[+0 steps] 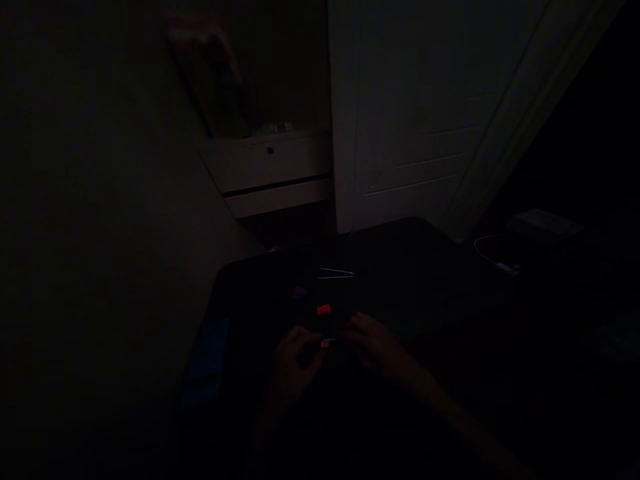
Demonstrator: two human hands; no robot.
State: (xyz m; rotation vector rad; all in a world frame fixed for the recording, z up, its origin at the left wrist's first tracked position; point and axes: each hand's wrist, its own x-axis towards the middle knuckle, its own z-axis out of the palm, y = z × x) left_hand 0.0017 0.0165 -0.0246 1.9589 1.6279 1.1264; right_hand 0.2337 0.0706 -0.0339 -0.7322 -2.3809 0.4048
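The scene is very dark. My left hand (296, 357) pinches a small orange piece with a teal part (325, 343) between thumb and forefinger. Too little light falls on this piece to tell its kind. Close by on its right is my right hand (367, 339), fingers bent together and pointing at the teal end; whether they grip anything is hidden in the dark. Just beyond both hands, a bright orange-red flat piece (324, 310) lies on the dark table (395, 260). Farther back rests a thin V-shaped metal tool, like tweezers (337, 273).
A dim purple item (299, 293) lies left of the metal tool. At the table's left edge is a blue box-like object (205, 360). Behind stand a drawer unit (295, 163) and a pale door (400, 133). A white cable (477, 248) curls at the right.
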